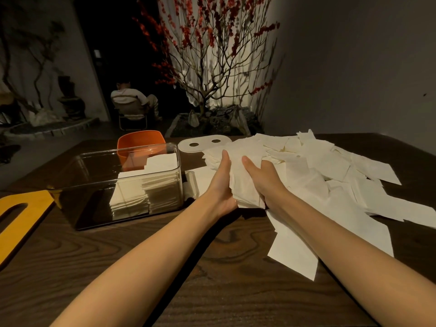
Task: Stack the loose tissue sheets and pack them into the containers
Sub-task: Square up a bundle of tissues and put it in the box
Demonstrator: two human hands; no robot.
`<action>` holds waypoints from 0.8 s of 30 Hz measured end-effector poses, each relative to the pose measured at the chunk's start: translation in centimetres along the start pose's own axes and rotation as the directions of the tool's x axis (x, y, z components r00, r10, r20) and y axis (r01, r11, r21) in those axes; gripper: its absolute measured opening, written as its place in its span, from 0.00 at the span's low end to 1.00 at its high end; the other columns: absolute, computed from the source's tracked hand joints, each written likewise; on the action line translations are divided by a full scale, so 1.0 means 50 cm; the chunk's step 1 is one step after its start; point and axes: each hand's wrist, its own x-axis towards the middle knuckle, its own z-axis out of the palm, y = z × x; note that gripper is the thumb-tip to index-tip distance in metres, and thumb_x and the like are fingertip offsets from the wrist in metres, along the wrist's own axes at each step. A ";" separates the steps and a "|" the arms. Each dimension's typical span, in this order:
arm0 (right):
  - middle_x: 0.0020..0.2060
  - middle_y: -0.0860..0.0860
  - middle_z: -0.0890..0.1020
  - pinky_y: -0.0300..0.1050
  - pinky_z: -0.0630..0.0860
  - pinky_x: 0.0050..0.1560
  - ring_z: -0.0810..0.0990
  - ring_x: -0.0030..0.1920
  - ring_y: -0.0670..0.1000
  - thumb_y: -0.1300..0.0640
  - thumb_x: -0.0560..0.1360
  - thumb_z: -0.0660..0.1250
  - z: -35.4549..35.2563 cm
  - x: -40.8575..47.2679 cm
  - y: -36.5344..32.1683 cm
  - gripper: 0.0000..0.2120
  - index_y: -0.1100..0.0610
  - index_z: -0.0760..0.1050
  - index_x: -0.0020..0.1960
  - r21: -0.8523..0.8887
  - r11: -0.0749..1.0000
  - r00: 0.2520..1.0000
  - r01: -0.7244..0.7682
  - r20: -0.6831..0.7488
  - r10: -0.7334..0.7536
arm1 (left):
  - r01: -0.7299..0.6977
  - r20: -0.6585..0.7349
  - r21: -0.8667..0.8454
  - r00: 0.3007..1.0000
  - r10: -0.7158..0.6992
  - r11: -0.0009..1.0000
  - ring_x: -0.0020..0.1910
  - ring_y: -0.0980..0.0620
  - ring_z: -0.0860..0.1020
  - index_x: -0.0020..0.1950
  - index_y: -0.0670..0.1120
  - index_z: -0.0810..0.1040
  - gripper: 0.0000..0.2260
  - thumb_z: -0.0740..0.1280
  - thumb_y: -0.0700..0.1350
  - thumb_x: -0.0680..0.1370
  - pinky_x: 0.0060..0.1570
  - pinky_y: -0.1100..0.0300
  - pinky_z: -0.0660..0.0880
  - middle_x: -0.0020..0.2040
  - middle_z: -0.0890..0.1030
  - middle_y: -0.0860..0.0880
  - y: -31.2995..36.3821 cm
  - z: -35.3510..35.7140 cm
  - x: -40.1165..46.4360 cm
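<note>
Hands, left point(220, 182) and right point(262, 179), gripped one tissue bundle point(238, 175); two stacks point(144, 190) filled one clear container point(94, 175) at nine o'clock.

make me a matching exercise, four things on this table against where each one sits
Things:
1. orange container
2. stacked tissues
3. white lid with two holes
4. yellow board

Places:
A. at the table's left edge
B. inside the clear box
C. behind the clear box
D. flat at the far edge of the loose tissue pile

Pairs: 1-C, 2-B, 3-D, 4-A
</note>
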 end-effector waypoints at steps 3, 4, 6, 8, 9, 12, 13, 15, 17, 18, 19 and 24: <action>0.64 0.52 0.74 0.60 0.71 0.64 0.72 0.65 0.58 0.24 0.59 0.56 -0.003 0.021 0.021 0.43 0.49 0.71 0.65 -0.042 0.998 0.999 0.047 -0.014 -0.048 | 0.027 0.007 0.074 1.000 -0.028 0.997 0.51 0.42 0.80 0.52 0.43 0.80 0.18 0.62 0.57 0.79 0.51 0.49 0.75 0.49 0.84 0.40 0.006 -0.006 -0.005; 0.63 0.52 0.74 0.60 0.71 0.64 0.72 0.64 0.57 0.24 0.58 0.56 -0.006 0.024 0.020 0.39 0.46 0.73 0.62 -0.057 0.997 0.999 0.053 -0.001 -0.053 | 0.034 0.011 0.116 0.999 -0.035 0.993 0.50 0.42 0.81 0.52 0.43 0.80 0.15 0.64 0.54 0.79 0.49 0.51 0.76 0.48 0.83 0.40 0.008 -0.009 -0.006; 0.62 0.51 0.74 0.59 0.72 0.63 0.73 0.63 0.57 0.27 0.67 0.58 -0.015 0.017 0.005 0.30 0.45 0.72 0.61 -0.015 1.000 1.000 -0.003 0.029 0.004 | 0.046 0.011 0.207 0.999 -0.049 0.977 0.45 0.44 0.79 0.51 0.44 0.78 0.07 0.64 0.46 0.78 0.44 0.53 0.75 0.43 0.82 0.41 0.011 -0.016 -0.004; 0.59 0.52 0.77 0.55 0.75 0.60 0.76 0.60 0.56 0.36 0.77 0.57 -0.028 0.011 -0.005 0.24 0.50 0.71 0.64 0.026 0.995 0.993 -0.092 0.082 0.089 | 0.074 -0.005 0.273 0.997 -0.076 0.959 0.44 0.46 0.78 0.52 0.45 0.75 0.05 0.64 0.41 0.76 0.42 0.54 0.74 0.41 0.79 0.42 0.012 -0.015 -0.008; 0.55 0.53 0.79 0.51 0.77 0.55 0.78 0.56 0.56 0.40 0.79 0.57 -0.036 0.014 -0.005 0.21 0.53 0.72 0.63 0.034 0.993 0.989 -0.115 0.102 0.111 | 0.081 -0.015 0.296 0.997 -0.080 0.952 0.45 0.47 0.77 0.53 0.45 0.74 0.07 0.64 0.39 0.76 0.42 0.55 0.74 0.43 0.79 0.42 0.012 -0.017 -0.006; 0.39 0.53 0.80 0.42 0.72 0.37 0.79 0.41 0.52 0.47 0.81 0.57 -0.053 0.008 -0.008 0.14 0.55 0.77 0.51 0.022 0.996 0.989 -0.083 0.125 0.080 | 0.068 0.009 0.357 0.997 -0.076 0.931 0.46 0.48 0.76 0.53 0.45 0.73 0.08 0.64 0.37 0.75 0.43 0.56 0.74 0.44 0.78 0.43 0.011 -0.021 -0.006; 0.37 0.52 0.79 0.41 0.72 0.35 0.78 0.37 0.50 0.48 0.81 0.58 -0.057 0.003 -0.010 0.14 0.54 0.78 0.47 0.018 0.998 0.990 -0.061 0.126 0.058 | 0.046 0.030 0.388 0.998 -0.062 0.920 0.45 0.48 0.76 0.52 0.45 0.73 0.07 0.64 0.36 0.76 0.44 0.56 0.74 0.43 0.78 0.43 0.009 -0.022 -0.004; 0.36 0.50 0.79 0.41 0.74 0.35 0.78 0.34 0.48 0.49 0.81 0.59 -0.060 -0.001 -0.012 0.12 0.52 0.78 0.47 0.035 0.999 0.988 -0.023 0.154 0.018 | 0.012 0.070 0.438 0.996 -0.048 0.899 0.44 0.49 0.77 0.53 0.45 0.73 0.07 0.63 0.36 0.77 0.42 0.57 0.74 0.43 0.79 0.44 0.009 -0.024 -0.001; 0.40 0.48 0.81 0.41 0.77 0.36 0.80 0.37 0.48 0.50 0.81 0.59 -0.064 -0.005 -0.015 0.09 0.50 0.77 0.50 0.064 0.998 0.985 -0.008 0.172 -0.003 | -0.002 0.119 0.456 0.991 -0.059 0.890 0.40 0.52 0.82 0.54 0.45 0.73 0.08 0.61 0.36 0.78 0.39 0.59 0.76 0.39 0.83 0.46 0.009 -0.023 -0.003; 0.42 0.49 0.81 0.41 0.78 0.36 0.81 0.38 0.48 0.50 0.81 0.60 -0.066 -0.006 -0.016 0.08 0.50 0.78 0.52 0.071 0.997 0.984 -0.004 0.177 -0.009 | -0.003 0.133 0.457 0.989 -0.065 0.890 0.37 0.52 0.83 0.54 0.44 0.73 0.08 0.60 0.36 0.78 0.38 0.59 0.78 0.37 0.84 0.47 0.010 -0.027 -0.003; 0.45 0.51 0.82 0.40 0.78 0.35 0.81 0.39 0.48 0.51 0.81 0.60 -0.069 -0.008 -0.019 0.09 0.51 0.78 0.52 0.077 0.997 0.983 0.002 0.184 -0.017 | -0.009 0.144 0.458 0.987 -0.065 0.889 0.37 0.52 0.83 0.55 0.44 0.73 0.08 0.60 0.35 0.78 0.39 0.59 0.78 0.37 0.84 0.47 0.012 -0.030 -0.003; 0.43 0.61 0.82 0.50 0.76 0.52 0.78 0.47 0.58 0.47 0.78 0.65 -0.081 -0.004 -0.032 0.12 0.55 0.81 0.45 0.084 0.995 0.962 -0.063 0.270 0.038 | 0.028 0.147 0.636 0.977 -0.157 0.771 0.43 0.48 0.80 0.60 0.41 0.74 0.16 0.65 0.41 0.73 0.48 0.53 0.76 0.43 0.82 0.44 0.020 -0.036 -0.008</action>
